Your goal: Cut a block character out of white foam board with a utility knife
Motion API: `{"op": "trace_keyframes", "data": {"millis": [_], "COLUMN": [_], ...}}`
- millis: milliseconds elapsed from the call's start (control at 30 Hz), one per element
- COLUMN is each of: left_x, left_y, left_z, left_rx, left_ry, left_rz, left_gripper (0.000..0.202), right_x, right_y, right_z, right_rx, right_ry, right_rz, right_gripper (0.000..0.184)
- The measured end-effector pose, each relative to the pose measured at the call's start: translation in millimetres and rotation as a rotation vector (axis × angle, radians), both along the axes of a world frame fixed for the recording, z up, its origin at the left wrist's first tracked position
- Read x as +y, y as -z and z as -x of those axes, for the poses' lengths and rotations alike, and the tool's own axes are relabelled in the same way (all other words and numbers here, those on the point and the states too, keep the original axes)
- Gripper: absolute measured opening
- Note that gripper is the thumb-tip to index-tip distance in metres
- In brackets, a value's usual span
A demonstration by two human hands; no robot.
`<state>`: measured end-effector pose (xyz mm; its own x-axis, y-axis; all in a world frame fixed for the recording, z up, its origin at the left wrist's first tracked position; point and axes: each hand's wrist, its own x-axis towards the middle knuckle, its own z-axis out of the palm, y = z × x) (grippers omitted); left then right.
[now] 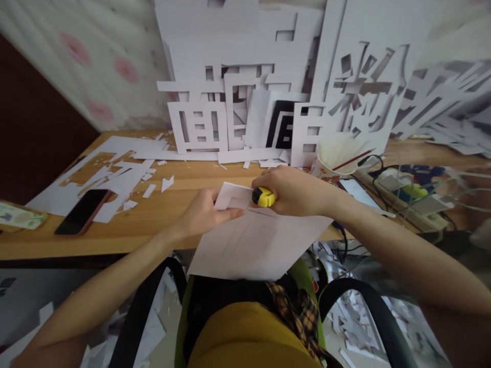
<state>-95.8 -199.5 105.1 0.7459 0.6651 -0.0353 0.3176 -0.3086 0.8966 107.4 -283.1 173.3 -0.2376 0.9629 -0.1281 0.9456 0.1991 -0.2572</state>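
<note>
A white sheet (249, 245) with faint drawn lines and a few cuts juts over the table's front edge towards my lap. My left hand (205, 212) grips its left edge near the top, thumb on the upper face and fingers underneath. Closed around a yellow-and-black utility knife (264, 197), my right hand (293, 189) rests over the sheet's upper part. The blade is hidden from me. Beside my left hand lie small white offcuts (167, 184) on the wooden table (184, 179).
Cut-out white panels (245, 46) lean at the back. A paper cup (324, 166) holds pale strips and a thin stick. A dark phone (83, 212) lies at left, another phone (360, 193) at right near a power strip (418, 212) with cables. Scraps litter the floor.
</note>
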Motion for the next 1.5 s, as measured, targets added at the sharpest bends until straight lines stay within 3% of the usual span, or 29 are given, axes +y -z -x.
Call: {"op": "trace_keyframes", "data": {"millis": [467, 700, 900, 1167, 1300, 1400, 1500], "left_x": [-6, -1, 1, -1, 4, 12, 18], "left_y": [8.7, 12.7, 19.5, 18.4, -6.8, -48.5, -97.9], "left_z": [-4, -9, -11, -5, 3, 7, 10], "left_rx": [-0.082, -0.043, -0.055, -0.070, -0.031, -0.036, -0.089], "left_ry": [-0.086, -0.193, -0.253, -0.191, -0.182, -0.195, -0.211], "left_rz": [-0.079, 0.035, 0.023, -0.063, -0.083, -0.163, -0.327], "left_gripper": [0.026, 0.036, 0.038, 0.034, 0.037, 0.042, 0.040], "right_x": [5, 12, 17, 18, 16, 13, 7], "right_y": [5.1, 7.5, 11.1, 9.3, -5.0, -39.2, -84.1], "right_z": [5, 13, 14, 15, 7, 5, 9], "right_rx": [-0.144, -0.210, -0.216, -0.171, 0.008, 0.115, 0.059], "right_ry": [0.047, 0.056, 0.049, 0.025, 0.006, -0.032, -0.030], "right_rz": [-0.029, -0.048, -0.036, -0.035, -0.090, -0.168, -0.307], "right_gripper": [0.013, 0.013, 0.015, 0.015, 0.011, 0.017, 0.016]}}
